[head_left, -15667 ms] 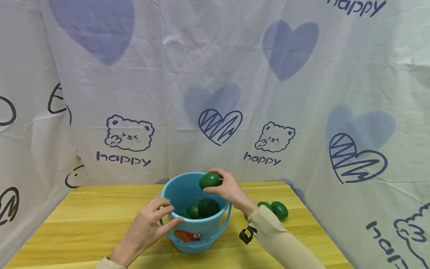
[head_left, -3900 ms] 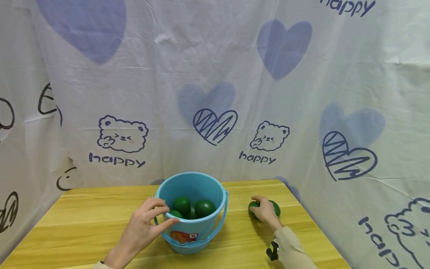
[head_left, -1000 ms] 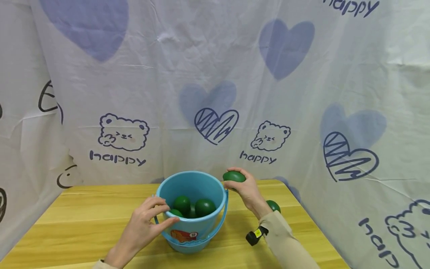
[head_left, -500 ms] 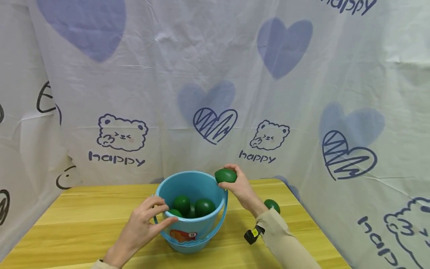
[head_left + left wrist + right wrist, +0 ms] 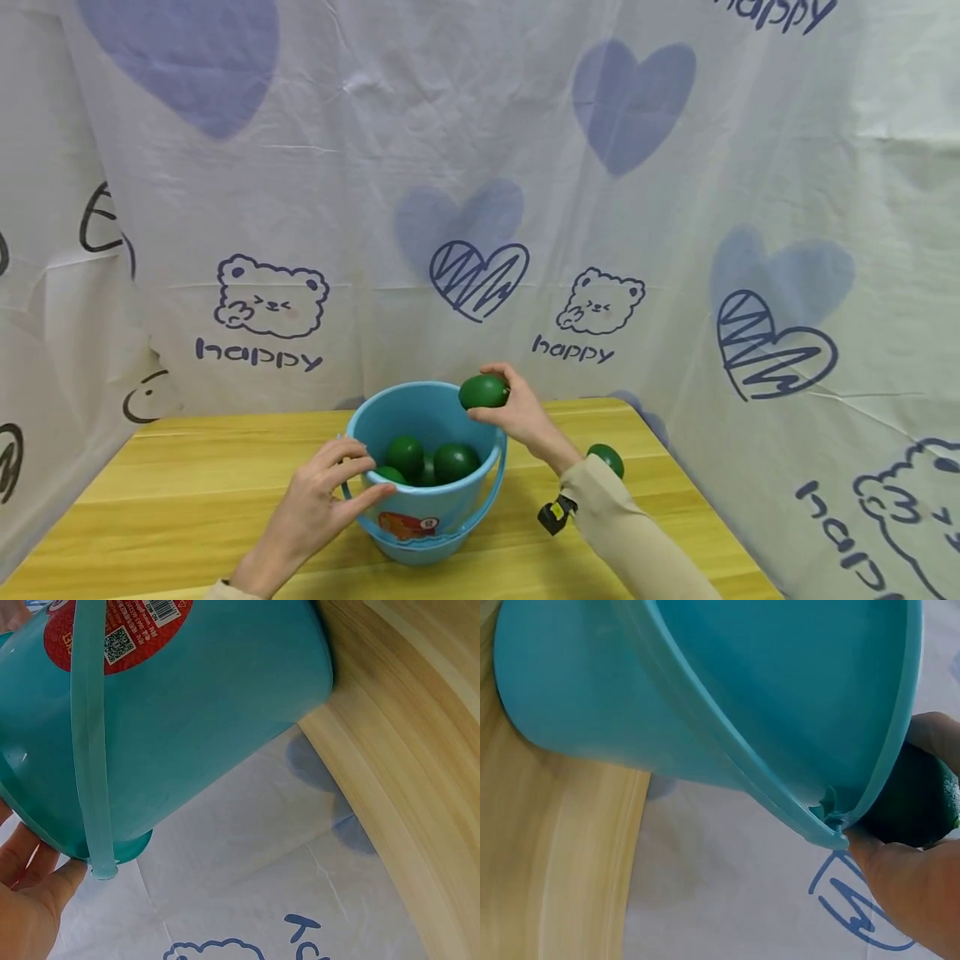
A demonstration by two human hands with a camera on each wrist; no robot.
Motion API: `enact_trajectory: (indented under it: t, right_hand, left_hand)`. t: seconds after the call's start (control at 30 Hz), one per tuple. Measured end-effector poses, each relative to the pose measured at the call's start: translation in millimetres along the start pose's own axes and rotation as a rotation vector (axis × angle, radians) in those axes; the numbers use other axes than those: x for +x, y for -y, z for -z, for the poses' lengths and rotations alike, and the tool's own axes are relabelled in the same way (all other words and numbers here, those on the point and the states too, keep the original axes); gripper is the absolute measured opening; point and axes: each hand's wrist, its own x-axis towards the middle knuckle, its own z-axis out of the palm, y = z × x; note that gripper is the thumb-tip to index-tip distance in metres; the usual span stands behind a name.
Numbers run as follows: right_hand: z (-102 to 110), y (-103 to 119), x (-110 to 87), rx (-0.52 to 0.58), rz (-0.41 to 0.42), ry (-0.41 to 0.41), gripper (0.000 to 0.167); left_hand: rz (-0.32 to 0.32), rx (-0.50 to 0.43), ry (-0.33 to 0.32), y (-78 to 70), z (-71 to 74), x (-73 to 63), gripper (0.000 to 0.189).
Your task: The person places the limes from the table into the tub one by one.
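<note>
A light blue bucket (image 5: 420,521) stands upright on the table, its handle hanging down in front. My left hand (image 5: 318,500) grips the bucket's near-left rim between thumb and fingers; the left wrist view shows the thumb beside the handle joint. Above the bucket's right rim, my right hand (image 5: 517,412) holds a glossy dark green avocado (image 5: 482,392) between thumb and fingers. In the right wrist view that avocado (image 5: 915,799) is partly behind the rim. Inside the bucket lie several more avocados (image 5: 456,462). One avocado (image 5: 606,458) rests on the table, partly hidden by the right forearm.
The wooden table (image 5: 202,492) runs back to a white curtain (image 5: 375,167) printed with hearts and bears. More curtain closes in the left and right sides. A black wrist camera (image 5: 557,513) sits on the right wrist.
Since about four seconds ago, my right hand has picked an avocado off the table. Over the last second it has carried it left to the bucket's rim. My left hand stays at the rim.
</note>
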Motion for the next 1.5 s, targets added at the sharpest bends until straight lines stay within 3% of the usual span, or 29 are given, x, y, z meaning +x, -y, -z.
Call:
enact_trajectory:
  t: [0.17,0.37,0.8,1.07,1.5]
  right_hand:
    - [-3.8,-1.4,2.1,-0.012,-0.006,0.002,0.061]
    - [-7.3,-0.8,6.2,-0.006,0.026,0.012,0.066]
    - [-11.5,-0.2,13.1,0.035,0.046,0.071,0.049]
    - [-9.6,-2.0,10.7,0.045,0.012,0.041,0.038]
    - [-7.3,-13.3,-1.8,0.100,0.097,-0.035,0.031]
  left_hand:
    - [-0.011,0.004,-0.017,-1.5,1.4,0.9,0.026]
    - [0.013,0.000,0.005,-2.6,2.3,0.4,0.027]
    - [-0.015,0.006,-0.015,-2.9,-0.7,-0.1,0.025]
    - [-0.011,0.016,-0.012,-3.1,-1.4,-0.3,0.026]
    - [-0.013,0.010,-0.017,-2.9,-1.0,0.2,0.026]
